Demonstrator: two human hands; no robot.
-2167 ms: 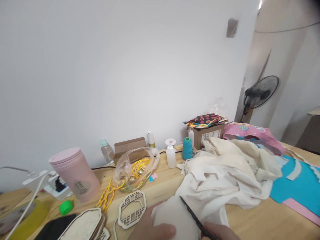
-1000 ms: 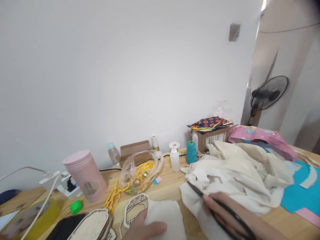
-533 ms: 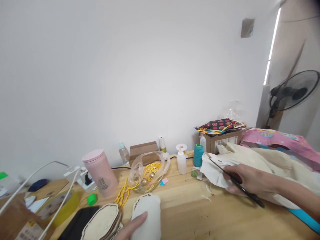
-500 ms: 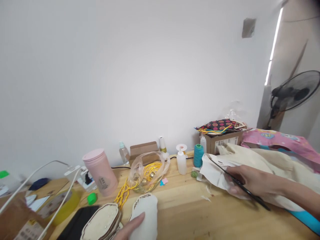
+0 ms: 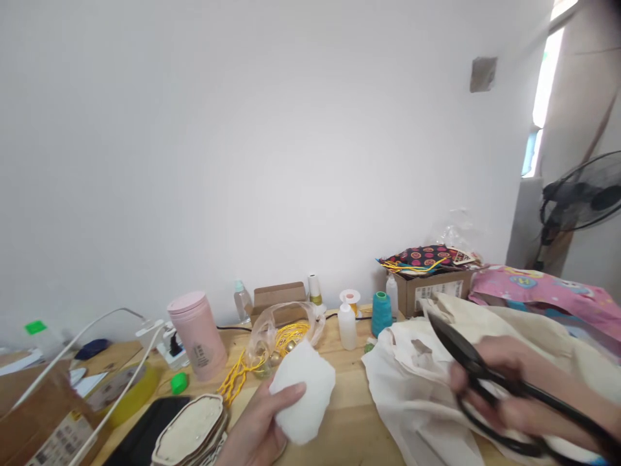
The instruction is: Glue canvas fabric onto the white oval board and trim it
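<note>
My left hand [image 5: 257,427] holds a cut piece of white cloth [image 5: 303,391] lifted above the wooden table [image 5: 352,414], thumb pressed on its near side. My right hand [image 5: 504,388] is closed around the handles of large black scissors [image 5: 480,378], whose blades point up and left over the heap of cream cloth [image 5: 436,375]. The right hand is blurred by motion. A stack of cloth-covered wooden cut-out frames [image 5: 191,430] lies just left of my left hand.
A pink tumbler [image 5: 196,336], a plastic bag of yellow cord [image 5: 284,333], small bottles [image 5: 347,323], a teal thread spool [image 5: 381,312] and a cardboard box [image 5: 431,288] line the wall. Power strip and cables [image 5: 160,336] at left. Pink fabric [image 5: 538,291] and a fan [image 5: 579,194] at right.
My left hand has lifted the white cloth piece off the table. My right hand has drawn back toward me with the scissors, off the far edge of the cream cloth.
</note>
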